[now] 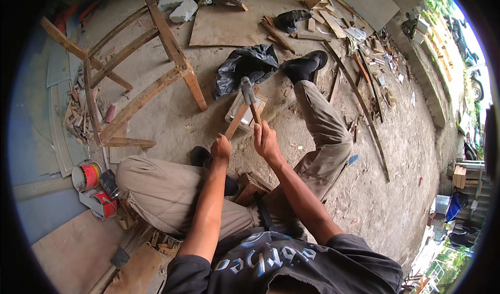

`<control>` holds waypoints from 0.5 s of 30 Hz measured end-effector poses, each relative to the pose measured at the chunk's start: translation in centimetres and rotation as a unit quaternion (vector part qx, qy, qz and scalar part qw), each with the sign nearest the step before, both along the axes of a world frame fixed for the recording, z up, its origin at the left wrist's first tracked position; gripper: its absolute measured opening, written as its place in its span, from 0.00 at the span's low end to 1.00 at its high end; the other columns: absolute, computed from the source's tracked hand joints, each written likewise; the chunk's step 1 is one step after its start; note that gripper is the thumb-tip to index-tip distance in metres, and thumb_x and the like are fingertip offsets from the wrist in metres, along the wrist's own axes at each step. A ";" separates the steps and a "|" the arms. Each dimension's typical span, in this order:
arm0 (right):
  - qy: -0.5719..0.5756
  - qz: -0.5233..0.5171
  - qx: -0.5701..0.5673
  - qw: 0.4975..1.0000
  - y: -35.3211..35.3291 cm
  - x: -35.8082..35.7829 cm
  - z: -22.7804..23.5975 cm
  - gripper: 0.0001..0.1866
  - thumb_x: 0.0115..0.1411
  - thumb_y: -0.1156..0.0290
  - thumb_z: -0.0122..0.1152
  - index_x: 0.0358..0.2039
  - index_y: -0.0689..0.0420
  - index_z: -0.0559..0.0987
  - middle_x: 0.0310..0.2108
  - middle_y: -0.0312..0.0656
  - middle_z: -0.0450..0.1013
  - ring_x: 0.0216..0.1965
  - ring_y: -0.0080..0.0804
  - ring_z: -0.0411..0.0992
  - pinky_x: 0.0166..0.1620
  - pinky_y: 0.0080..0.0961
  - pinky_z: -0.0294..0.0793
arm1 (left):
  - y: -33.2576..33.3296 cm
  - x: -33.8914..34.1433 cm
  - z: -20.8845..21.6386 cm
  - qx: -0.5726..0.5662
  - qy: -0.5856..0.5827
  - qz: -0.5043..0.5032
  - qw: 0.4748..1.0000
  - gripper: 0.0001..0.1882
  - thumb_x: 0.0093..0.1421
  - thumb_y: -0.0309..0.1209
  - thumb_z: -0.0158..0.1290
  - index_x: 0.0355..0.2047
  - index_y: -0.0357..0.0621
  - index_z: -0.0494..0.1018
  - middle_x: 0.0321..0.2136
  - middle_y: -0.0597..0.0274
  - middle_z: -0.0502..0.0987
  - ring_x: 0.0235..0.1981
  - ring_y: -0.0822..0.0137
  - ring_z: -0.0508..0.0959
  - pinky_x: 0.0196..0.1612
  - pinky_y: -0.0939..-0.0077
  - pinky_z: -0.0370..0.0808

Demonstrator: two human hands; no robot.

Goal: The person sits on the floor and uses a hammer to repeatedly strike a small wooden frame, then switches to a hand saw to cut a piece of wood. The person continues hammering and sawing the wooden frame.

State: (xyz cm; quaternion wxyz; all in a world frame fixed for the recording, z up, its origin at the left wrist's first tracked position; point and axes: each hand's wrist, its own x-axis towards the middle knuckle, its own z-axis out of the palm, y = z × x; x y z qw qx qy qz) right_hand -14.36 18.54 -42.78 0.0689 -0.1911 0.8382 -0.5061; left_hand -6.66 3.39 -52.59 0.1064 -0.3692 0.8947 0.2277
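Observation:
My right hand (266,141) is closed around the wooden handle of a hammer (249,93), whose metal head points away from me. Closed round the near end of a narrow wooden strip (236,121), my left hand (221,147) is just to the left of it. The strip slants away from me over a small light-coloured block (255,109) on the floor. The hammer head overlaps the strip's far end in the picture; I cannot tell whether they touch. Behind them lies a crumpled black plastic bag (245,67).
At the left stands a wooden chair frame (174,59). Paint cans (89,177) sit near my left knee, with a broom (121,256) below. Wood scraps (333,23) and a long curved strip (359,106) litter the right side. A flat board (224,27) lies farther off.

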 end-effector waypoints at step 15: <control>-0.155 -0.024 0.105 0.982 2.0 -0.6 -2.7 0.34 0.70 0.40 0.34 0.21 0.58 0.67 0.16 0.36 0.62 0.19 0.26 0.60 0.23 0.33 0.60 | 0.2 0.6 -0.3 -0.044 0.036 -0.019 0.998 0.08 0.64 0.27 0.46 0.37 0.35 0.72 0.32 0.43 0.81 0.33 0.49 0.84 0.34 0.60 0.82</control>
